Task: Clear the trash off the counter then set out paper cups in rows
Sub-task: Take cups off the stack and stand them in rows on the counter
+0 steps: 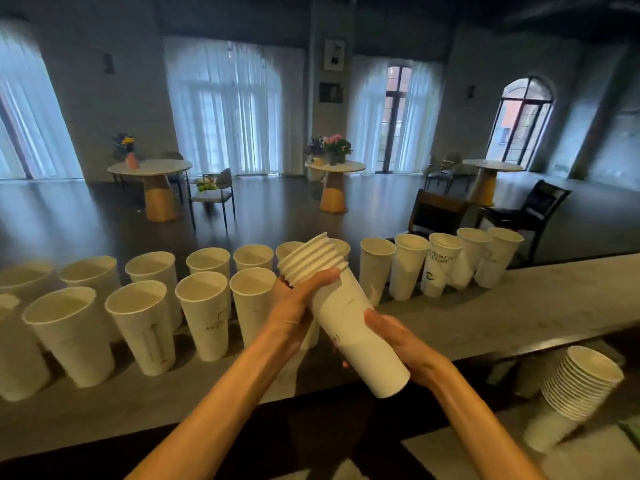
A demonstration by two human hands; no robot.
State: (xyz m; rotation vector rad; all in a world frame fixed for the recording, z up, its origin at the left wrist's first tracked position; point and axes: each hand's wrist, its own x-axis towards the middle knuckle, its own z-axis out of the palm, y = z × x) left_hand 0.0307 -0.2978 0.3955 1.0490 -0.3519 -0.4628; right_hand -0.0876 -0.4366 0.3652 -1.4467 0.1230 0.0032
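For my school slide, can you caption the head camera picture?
Both hands, left hand and right hand, hold a stack of paper cups above cup rows.

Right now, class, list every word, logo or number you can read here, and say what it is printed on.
Nothing reads whole.
Cup in the back row: dark band of capitals, too blurred; a green round logo below.
Front-row cups: small dark marks, illegible.
Held stack: tiny marks, illegible.

On the worktop (485,320) stand about eighteen single paper cups (204,317), in two rows, though the far left is blurred. There are two stacks of cups: one held stack (346,306) and one second stack (575,389) lower right. Three round tables (152,166) stand behind.
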